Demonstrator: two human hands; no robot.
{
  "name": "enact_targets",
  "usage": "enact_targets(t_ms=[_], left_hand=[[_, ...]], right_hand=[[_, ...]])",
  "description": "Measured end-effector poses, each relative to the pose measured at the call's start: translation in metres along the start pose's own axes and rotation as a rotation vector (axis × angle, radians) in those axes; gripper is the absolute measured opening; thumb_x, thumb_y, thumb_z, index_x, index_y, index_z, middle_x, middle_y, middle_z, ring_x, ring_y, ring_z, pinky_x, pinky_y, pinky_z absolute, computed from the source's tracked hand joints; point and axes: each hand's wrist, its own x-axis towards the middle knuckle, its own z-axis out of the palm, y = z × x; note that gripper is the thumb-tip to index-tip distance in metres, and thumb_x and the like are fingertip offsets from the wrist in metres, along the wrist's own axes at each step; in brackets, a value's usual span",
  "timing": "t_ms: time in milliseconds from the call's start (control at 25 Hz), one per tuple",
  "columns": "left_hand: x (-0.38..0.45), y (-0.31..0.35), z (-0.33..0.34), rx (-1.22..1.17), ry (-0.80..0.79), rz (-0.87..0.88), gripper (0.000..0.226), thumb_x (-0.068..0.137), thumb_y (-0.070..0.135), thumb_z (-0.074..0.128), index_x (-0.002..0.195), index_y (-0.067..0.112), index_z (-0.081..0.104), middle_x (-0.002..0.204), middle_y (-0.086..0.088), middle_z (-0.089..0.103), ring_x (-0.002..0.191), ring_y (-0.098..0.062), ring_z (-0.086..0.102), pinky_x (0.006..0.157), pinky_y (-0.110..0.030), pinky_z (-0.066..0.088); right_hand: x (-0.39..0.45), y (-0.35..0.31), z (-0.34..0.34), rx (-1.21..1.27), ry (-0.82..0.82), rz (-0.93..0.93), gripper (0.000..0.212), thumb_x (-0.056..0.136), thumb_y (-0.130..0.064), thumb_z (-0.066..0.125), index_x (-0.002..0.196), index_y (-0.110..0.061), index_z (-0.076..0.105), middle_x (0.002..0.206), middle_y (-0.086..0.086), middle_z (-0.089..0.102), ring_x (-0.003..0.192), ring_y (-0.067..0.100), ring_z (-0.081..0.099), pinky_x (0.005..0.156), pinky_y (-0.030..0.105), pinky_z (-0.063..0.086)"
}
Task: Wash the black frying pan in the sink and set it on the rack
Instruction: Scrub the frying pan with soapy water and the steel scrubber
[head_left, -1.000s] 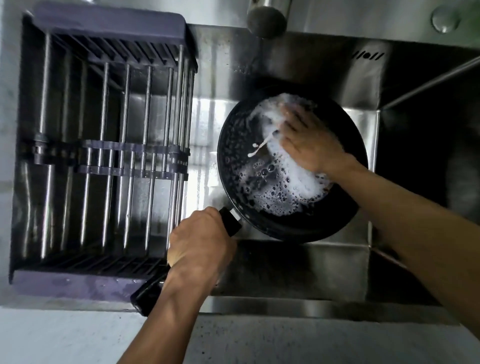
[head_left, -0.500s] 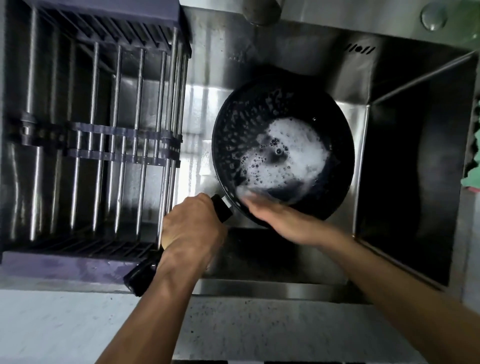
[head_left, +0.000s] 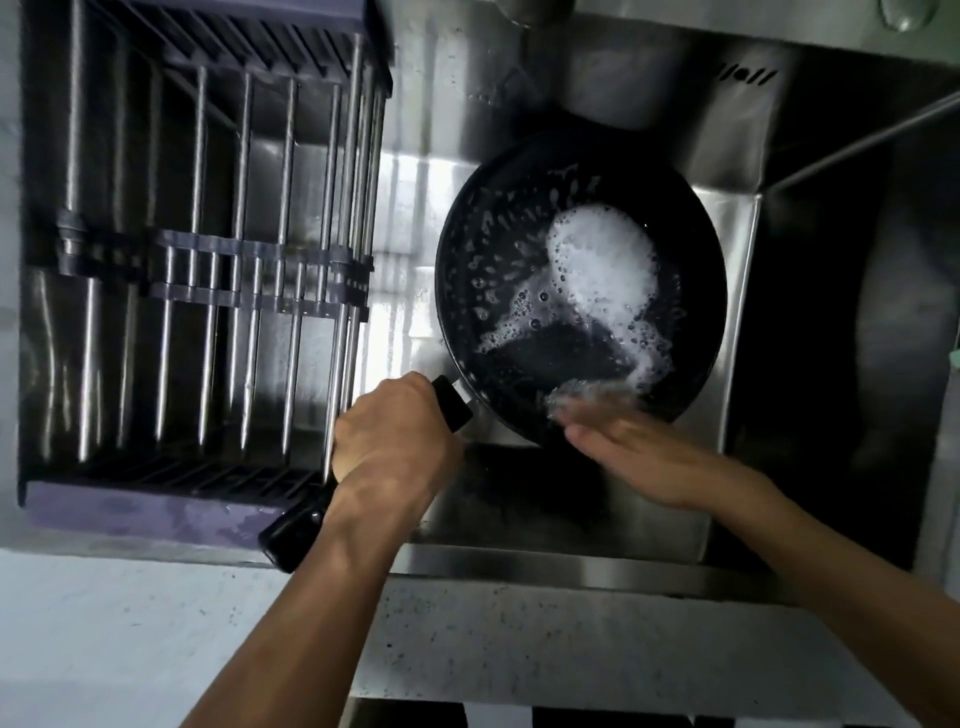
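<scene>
Sink (head_left: 571, 558) basin holds everything; rack (head_left: 208, 270) spans its left half, just beside the pan. Black frying pan (head_left: 519, 374) sits tilted over the basin, suds (head_left: 597, 270) pooled inside, handle (head_left: 291, 530) running down-left toward the bench (head_left: 130, 634) edge. Left hand (head_left: 389, 447) wraps the handle tight; its grip is closed. Right hand (head_left: 639, 452) lies flat, fingers extended, scrubbing the near rim, motion-blurred. Rack lies left of the handle hand, so the left hand is nearer for transfer; rinse looks pending.

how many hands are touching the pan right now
2. The left hand is wrapped around the black handle at the frying pan's near-left. The blurred right hand rubs the pan's near rim, beside the foam.
</scene>
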Motion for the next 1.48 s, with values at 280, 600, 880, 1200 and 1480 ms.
enact_targets(t_ms=[280,600,880,1200,1480], left_hand=[[0.002,0.0,0.001,0.005,0.014,0.026,0.023,0.073,0.02,0.063,0.088,0.021,0.047,0.064,0.006,0.036,0.07,-0.023,0.049,0.064,-0.031,0.04],[0.003,0.0,0.002,0.022,0.011,0.027,0.03,0.075,0.019,0.061,0.104,0.016,0.055,0.08,0.0,0.051,0.079,-0.025,0.057,0.068,-0.032,0.043],[0.003,0.004,0.001,0.018,-0.003,0.025,0.03,0.073,0.021,0.064,0.102,0.017,0.056,0.079,0.0,0.054,0.086,-0.027,0.062,0.067,-0.031,0.041],[0.001,0.002,-0.001,0.001,-0.01,0.029,0.026,0.073,0.022,0.063,0.088,0.022,0.042,0.066,0.005,0.037,0.073,-0.023,0.048,0.067,-0.032,0.042],[-0.001,0.002,-0.001,0.017,-0.004,0.04,0.028,0.076,0.02,0.061,0.103,0.017,0.055,0.07,0.004,0.041,0.072,-0.023,0.049,0.066,-0.032,0.042]], right_hand=[[0.086,0.005,-0.065,-0.218,0.302,0.113,0.058,0.107,-0.046,0.027,0.16,-0.036,0.007,0.166,-0.011,-0.017,0.153,0.015,-0.014,0.125,0.041,-0.001],[0.087,0.0,-0.064,-0.105,0.289,0.058,0.053,0.107,-0.049,0.024,0.158,-0.039,0.014,0.165,-0.011,-0.014,0.146,0.011,-0.025,0.118,0.035,-0.019],[0.097,-0.028,-0.043,0.033,0.266,-0.026,0.052,0.107,-0.049,0.025,0.157,-0.036,0.022,0.165,-0.013,-0.007,0.152,0.017,-0.016,0.11,0.03,-0.015],[0.103,-0.047,-0.054,0.21,0.241,-0.139,0.049,0.11,-0.042,0.025,0.154,-0.04,0.007,0.161,-0.013,-0.02,0.149,0.014,-0.022,0.121,0.034,-0.014],[0.104,-0.063,-0.017,0.376,0.206,-0.27,0.06,0.105,-0.053,0.018,0.159,-0.031,0.003,0.156,-0.027,-0.022,0.144,0.0,-0.023,0.117,0.038,-0.019]])
